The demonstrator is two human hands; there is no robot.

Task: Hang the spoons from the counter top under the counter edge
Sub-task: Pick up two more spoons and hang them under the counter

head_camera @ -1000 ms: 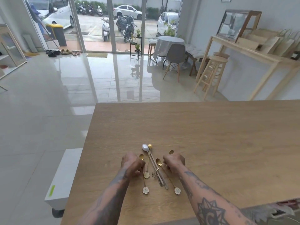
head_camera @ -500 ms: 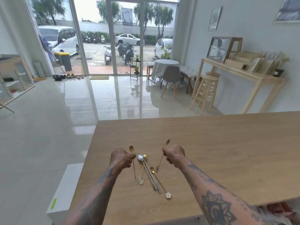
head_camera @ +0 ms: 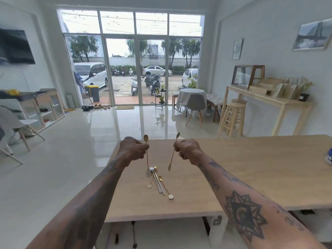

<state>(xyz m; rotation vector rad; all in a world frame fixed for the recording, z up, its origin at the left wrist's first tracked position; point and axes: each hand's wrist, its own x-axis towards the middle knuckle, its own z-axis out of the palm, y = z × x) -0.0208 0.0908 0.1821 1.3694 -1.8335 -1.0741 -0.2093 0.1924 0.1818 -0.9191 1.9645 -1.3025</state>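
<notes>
Two gold spoons [head_camera: 147,155] near-upright, bowls up, left hand [head_camera: 132,150] and right hand [head_camera: 186,150] each in pinching grip.

wooden counter [head_camera: 242,177] | loose spoons [head_camera: 159,182] lie clustered near its front edge

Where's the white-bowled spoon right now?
Head view: the white-bowled spoon lies on the counter, atop the leftover spoon pile, below and between the raised left hand and right hand.

I see 2 bare forearms, no sleeves, both covered in dark tattoos; the right forearm [head_camera: 246,215] carries a large geometric star design.
</notes>
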